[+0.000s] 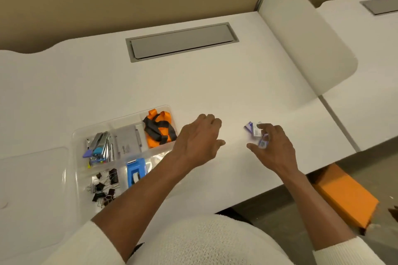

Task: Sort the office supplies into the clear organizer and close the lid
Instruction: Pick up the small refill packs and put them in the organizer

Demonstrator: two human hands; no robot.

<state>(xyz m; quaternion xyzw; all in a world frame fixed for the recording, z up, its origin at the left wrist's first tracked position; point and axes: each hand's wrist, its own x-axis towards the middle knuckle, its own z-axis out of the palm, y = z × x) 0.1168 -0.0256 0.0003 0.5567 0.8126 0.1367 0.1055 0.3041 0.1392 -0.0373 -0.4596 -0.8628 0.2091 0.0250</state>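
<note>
The clear organizer [90,130] lies open on the white desk at the left, its clear lid [32,189] flat beside it. Its compartments hold an orange and black strap [159,129], a grey card [128,142], pens and markers [100,148], black binder clips [105,187] and a blue tape dispenser [135,171]. My left hand [199,137] hovers palm down just right of the organizer, fingers curled, holding nothing I can see. My right hand [273,146] is to the right, fingers closed on several small purple and white packets [254,129].
A grey cable hatch [182,41] is set into the desk [215,88] at the back. A white divider panel [301,34] rises on the right. An orange box [344,196] sits on the floor below the desk's right edge.
</note>
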